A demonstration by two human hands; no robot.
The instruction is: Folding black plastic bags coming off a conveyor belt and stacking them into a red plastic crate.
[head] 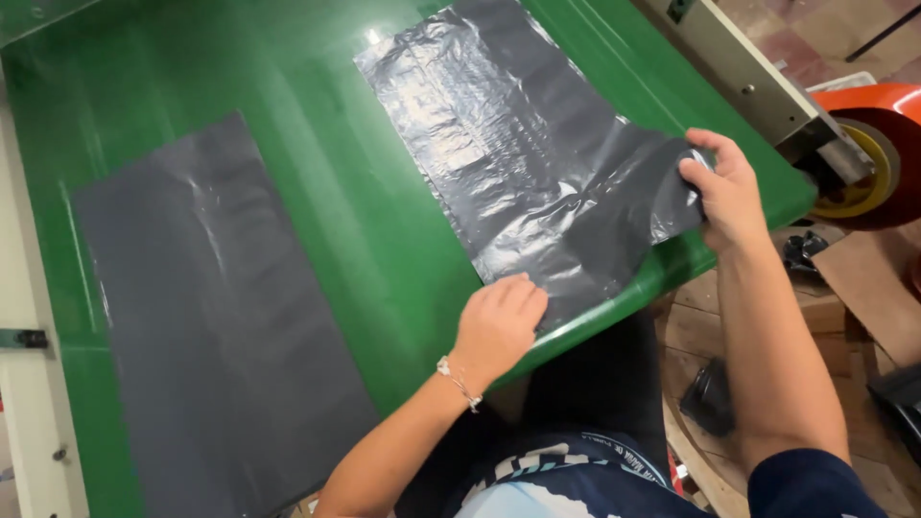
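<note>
A dark grey plastic bag [518, 153] lies wrinkled on a green table [326, 192], stretching from the far middle to the near edge. My left hand [497, 321] presses on the bag's near left corner with curled fingers. My right hand [724, 192] pinches the bag's near right corner at the table's edge. A second, flatter dark grey bag [221, 317] lies to the left, untouched.
A pale machine frame [758, 77] runs along the table's right side, with an orange and yellow wheel-shaped part [868, 153] beside it. Cardboard [873, 288] and dark objects lie on the floor at the right. A white rail [24, 384] borders the left.
</note>
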